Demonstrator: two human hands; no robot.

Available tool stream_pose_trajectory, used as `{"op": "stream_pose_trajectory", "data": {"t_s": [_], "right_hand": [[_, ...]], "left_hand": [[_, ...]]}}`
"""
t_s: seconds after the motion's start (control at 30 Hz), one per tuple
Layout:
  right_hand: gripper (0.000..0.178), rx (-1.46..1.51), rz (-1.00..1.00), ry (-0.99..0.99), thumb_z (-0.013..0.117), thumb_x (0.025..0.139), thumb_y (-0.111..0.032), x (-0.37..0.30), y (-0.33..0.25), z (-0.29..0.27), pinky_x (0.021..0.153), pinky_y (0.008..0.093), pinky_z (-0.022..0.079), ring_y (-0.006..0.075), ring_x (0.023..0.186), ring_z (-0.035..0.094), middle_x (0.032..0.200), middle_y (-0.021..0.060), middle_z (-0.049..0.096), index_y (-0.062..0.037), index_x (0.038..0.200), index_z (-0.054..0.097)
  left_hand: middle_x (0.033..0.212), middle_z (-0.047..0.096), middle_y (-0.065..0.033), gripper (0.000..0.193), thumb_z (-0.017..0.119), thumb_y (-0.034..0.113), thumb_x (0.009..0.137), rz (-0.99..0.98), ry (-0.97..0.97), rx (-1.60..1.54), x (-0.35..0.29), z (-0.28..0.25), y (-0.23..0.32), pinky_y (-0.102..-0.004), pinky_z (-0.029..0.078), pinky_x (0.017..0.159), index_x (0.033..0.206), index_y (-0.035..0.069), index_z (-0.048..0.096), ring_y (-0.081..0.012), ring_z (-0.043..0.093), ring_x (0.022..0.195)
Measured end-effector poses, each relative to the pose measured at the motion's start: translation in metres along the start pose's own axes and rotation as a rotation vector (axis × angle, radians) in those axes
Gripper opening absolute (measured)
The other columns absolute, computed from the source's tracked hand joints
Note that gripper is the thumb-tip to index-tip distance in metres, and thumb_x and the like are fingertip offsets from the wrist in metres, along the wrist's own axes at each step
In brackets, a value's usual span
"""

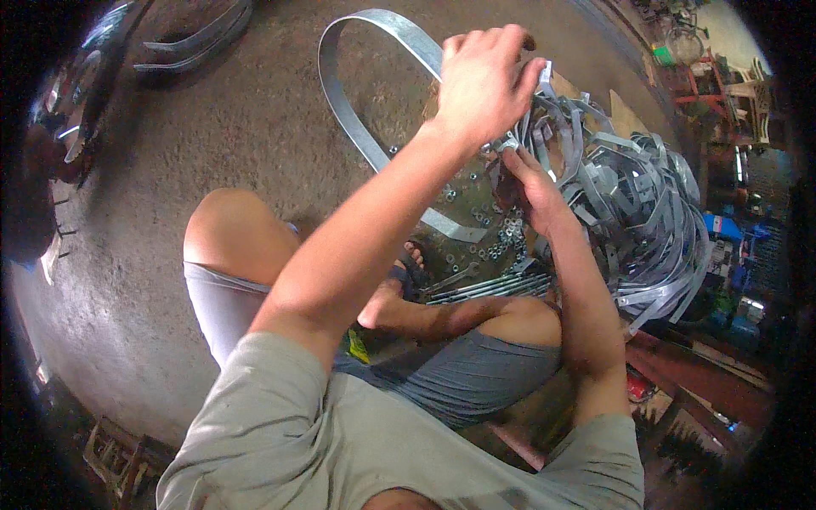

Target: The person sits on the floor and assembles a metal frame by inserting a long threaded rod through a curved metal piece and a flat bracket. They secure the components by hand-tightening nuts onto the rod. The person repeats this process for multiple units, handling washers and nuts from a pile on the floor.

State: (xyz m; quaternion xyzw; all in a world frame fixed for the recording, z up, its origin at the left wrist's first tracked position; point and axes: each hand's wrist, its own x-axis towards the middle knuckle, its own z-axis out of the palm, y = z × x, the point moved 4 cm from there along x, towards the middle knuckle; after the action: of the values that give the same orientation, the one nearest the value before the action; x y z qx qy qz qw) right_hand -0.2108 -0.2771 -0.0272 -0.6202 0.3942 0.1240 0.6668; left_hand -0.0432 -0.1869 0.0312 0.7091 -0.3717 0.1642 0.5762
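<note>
My left hand [483, 81] is raised and closed around one end of a bent grey metal strap [367, 51] that loops up and to the left over the floor. My right hand [531, 183] sits just below it, fingers pinched at the strap's end where a small fastener seems to be; the fastener itself is too small to make out. Both hands meet at the left edge of a big heap of similar metal straps [646, 212].
Loose nuts and washers [501, 238] lie scattered on the concrete floor by my sandalled foot [408, 268]. Several long threaded rods [493, 287] lie beside my right knee. More curved straps [195, 38] rest at the top left. Workshop clutter fills the right side.
</note>
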Motion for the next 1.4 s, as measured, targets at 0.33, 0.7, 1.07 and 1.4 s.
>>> {"op": "stream_pose_trajectory", "data": {"t_s": [0.33, 0.7, 1.07, 1.4], "right_hand": [[0.047, 0.140, -0.194, -0.112, 0.066, 0.096, -0.027, 0.005, 0.023, 0.009, 0.094, 0.0301, 0.046, 0.0138, 0.107, 0.060, 0.121, 0.0032, 0.063, -0.0072, 0.136, 0.051], [0.034, 0.031, -0.215, -0.183, 0.068, 0.094, -0.026, -0.005, 0.042, -0.003, 0.075, 0.0272, 0.047, 0.0092, 0.086, 0.060, 0.099, 0.0007, 0.067, -0.0015, 0.117, 0.064], [0.036, -0.061, -0.169, -0.021, 0.072, 0.092, -0.035, -0.012, 0.044, 0.006, 0.064, 0.0265, 0.044, 0.0068, 0.073, 0.054, 0.087, 0.0004, 0.066, -0.0007, 0.101, 0.071], [0.028, 0.170, -0.260, -0.036, 0.067, 0.096, -0.028, -0.003, 0.068, -0.008, 0.064, 0.0244, 0.043, 0.0053, 0.072, 0.055, 0.088, -0.0020, 0.067, -0.0019, 0.102, 0.071]], "left_hand": [[0.085, 0.070, -0.0208, 0.026, 0.049, 0.033, 0.100, -0.224, -0.771, 0.322, -0.043, 0.047, -0.022, -0.0528, 0.053, 0.070, 0.119, 0.015, 0.051, -0.0394, 0.069, 0.083], [0.080, 0.069, -0.0223, 0.024, 0.053, 0.032, 0.099, -0.193, -0.726, 0.317, -0.040, 0.052, -0.018, -0.0549, 0.053, 0.068, 0.111, 0.013, 0.046, -0.0431, 0.068, 0.078], [0.083, 0.069, -0.0219, 0.022, 0.053, 0.027, 0.097, -0.238, -0.755, 0.366, -0.035, 0.052, -0.022, -0.0563, 0.052, 0.069, 0.112, 0.013, 0.045, -0.0450, 0.068, 0.080], [0.077, 0.068, -0.0223, 0.021, 0.051, 0.029, 0.097, -0.183, -0.738, 0.327, -0.048, 0.044, -0.018, -0.0558, 0.052, 0.066, 0.110, 0.014, 0.043, -0.0439, 0.067, 0.077]]}}
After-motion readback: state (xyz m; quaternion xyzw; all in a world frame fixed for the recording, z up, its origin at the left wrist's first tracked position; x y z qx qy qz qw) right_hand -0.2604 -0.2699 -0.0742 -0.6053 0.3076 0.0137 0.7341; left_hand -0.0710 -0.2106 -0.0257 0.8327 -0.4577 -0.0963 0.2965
